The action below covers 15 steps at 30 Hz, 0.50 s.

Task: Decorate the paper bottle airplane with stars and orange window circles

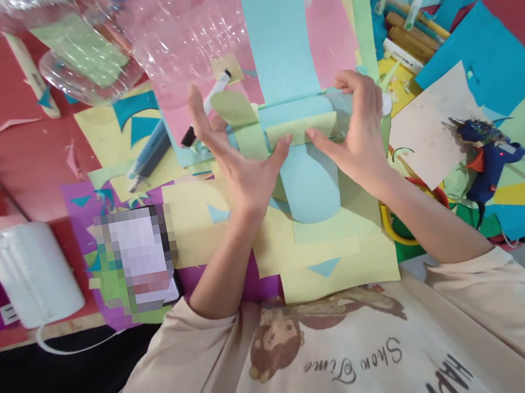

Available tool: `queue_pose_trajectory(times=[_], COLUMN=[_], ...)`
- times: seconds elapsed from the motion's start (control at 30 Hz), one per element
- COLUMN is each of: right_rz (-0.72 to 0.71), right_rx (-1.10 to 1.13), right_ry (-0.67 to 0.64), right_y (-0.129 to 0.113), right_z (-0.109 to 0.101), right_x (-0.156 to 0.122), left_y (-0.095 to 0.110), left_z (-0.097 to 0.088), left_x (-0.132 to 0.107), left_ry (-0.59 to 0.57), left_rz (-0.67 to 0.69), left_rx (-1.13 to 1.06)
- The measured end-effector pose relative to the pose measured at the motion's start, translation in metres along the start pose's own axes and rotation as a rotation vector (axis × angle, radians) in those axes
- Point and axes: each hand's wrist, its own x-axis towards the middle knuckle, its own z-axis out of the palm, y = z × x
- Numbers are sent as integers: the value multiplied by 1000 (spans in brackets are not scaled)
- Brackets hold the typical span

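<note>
Thumbs of left hand (242, 169) and right hand (357, 132) meet on a pale green paper strip (301, 128) across a long light-blue rounded paper cutout (279, 37) at the middle of the red surface (21, 151), left fingers spread, right fingers curled, pinching the strip.

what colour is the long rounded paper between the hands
The long rounded paper is light blue; head view.

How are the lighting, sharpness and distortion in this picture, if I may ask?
In the head view, light is even and soft, with faint shadows beneath the left hand and right hand on the paper craft; the clear plastic bottle at the top is blurred and shows glints; the edges bend from the wide lens; a pixelated patch hides something at left.
</note>
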Motion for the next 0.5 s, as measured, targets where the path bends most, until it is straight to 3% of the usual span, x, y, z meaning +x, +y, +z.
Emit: queue_pose_trajectory(times=[0.5], right_rz=[-28], right_rx=[116], right_ry=[-53], right_y=[9], right_z=[-19], right_x=[0], left_y=[-9], left_z=[-1], left_x=[-3], left_ry=[-67], left_rz=[-41], left_rx=[19])
